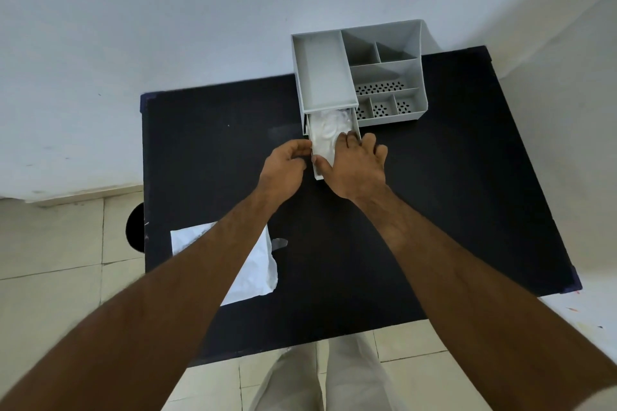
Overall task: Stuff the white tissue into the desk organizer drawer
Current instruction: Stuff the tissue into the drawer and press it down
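A grey desk organizer point(325, 77) stands at the far edge of the black table point(434, 210). Its drawer point(354, 125) is pulled out toward me, with crumpled white tissue point(329, 132) lying inside. My right hand point(355, 168) rests over the drawer's near end, fingers spread on the tissue and the drawer's right wall. My left hand point(283, 170) is at the drawer's left wall, fingertips curled and touching its edge. The drawer's front panel is hidden under my right hand.
A second white sheet point(257, 274) lies flat on the table's near left, partly under my left forearm. The organizer's right half has several open compartments point(384, 77) with perforated floors. A white wall stands behind the table; tiled floor lies around it.
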